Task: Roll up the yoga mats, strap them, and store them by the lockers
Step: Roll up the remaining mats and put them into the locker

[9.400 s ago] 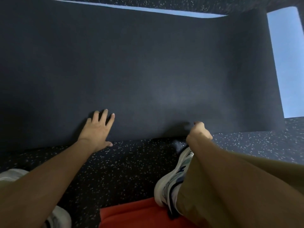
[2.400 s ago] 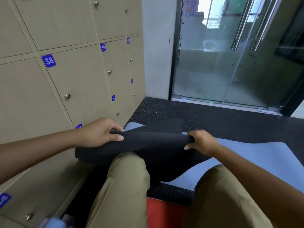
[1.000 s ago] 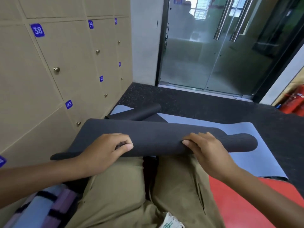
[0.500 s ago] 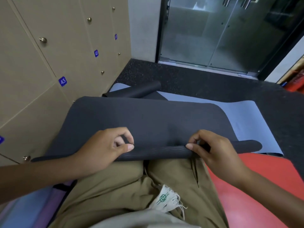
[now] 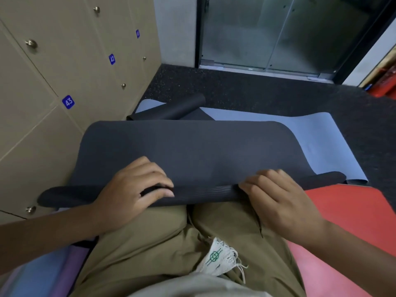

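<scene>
The near, rolled edge of the dark mat (image 5: 192, 151) was gripped by both hands. The left hand (image 5: 130, 194) was curled over the roll, with its fingers (image 5: 158, 190) bent onto the top of the tube and the thumb tucked out of view beneath. The right hand (image 5: 276, 200) was laid on the roll further to the right, its fingers folded round the same edge, the knuckles raised. A short stretch of the roll between the two hands was left uncovered, and fine ribbing could be seen on it.

The mat was seen to be charcoal black and matte, its surface finely textured. Only the nearest part had been wound into a thin tube, which was rested across the person's lap on the khaki trousers (image 5: 167, 243); the tube's ends were extended past both thighs. The unrolled remainder was spread away from the lap as a broad flat sheet with rounded far corners.

Under that sheet a light blue mat (image 5: 321, 142) was laid flat on the dark speckled floor (image 5: 267, 91). At its far-left corner a second black roll (image 5: 171, 109) was placed. Beige lockers (image 5: 64, 61) with blue number tags were ranged along the left, and a red mat (image 5: 347, 215) was beneath the right thigh.
</scene>
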### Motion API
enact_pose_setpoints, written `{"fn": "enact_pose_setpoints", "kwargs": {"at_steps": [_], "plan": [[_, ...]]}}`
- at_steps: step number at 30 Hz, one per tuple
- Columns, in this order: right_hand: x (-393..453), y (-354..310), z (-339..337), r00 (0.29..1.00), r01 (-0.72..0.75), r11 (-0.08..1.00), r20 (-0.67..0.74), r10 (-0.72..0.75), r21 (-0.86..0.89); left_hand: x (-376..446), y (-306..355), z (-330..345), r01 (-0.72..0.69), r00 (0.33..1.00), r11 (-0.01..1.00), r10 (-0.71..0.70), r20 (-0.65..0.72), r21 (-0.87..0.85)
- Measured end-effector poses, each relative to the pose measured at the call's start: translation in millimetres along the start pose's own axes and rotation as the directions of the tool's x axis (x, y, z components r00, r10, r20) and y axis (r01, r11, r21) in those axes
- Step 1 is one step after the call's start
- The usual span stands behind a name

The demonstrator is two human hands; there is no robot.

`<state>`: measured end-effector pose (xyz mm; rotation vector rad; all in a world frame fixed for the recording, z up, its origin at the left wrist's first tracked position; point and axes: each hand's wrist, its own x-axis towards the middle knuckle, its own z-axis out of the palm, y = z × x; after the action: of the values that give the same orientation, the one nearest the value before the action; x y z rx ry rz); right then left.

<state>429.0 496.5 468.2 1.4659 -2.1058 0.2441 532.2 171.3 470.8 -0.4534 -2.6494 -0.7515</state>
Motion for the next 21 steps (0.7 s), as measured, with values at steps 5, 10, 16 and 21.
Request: {"fn": "enact_pose_setpoints", "kwargs": {"at_steps": [5,10,16,21], "plan": [[-3.1,0.0,6.6,0.994,-0.079,0.99,0.09,0.069,0.116,-4.0,-5.1,0.7,-0.076,0.993,0.995,0.07,0.094,0.065],[-4.0,0.5,13.8,0.985,-0.149,0.98,0.107,0.135,0.134,-6.0,0.6,2.3,-0.1,0.994,0.966,0.086,0.071,0.238],[-2.4,-6.0,22.3,0.966,-0.257,0.933,0.104,0.238,0.253,-9.3,4.7,2.5,-0.021,0.999,0.94,0.012,0.03,0.34],[6.1,-1.8,29.8,0.97,-0.236,0.937,0.124,0.21,0.257,-10.7,0.1,7.1,0.02,0.999,0.946,-0.027,0.017,0.324]]}}
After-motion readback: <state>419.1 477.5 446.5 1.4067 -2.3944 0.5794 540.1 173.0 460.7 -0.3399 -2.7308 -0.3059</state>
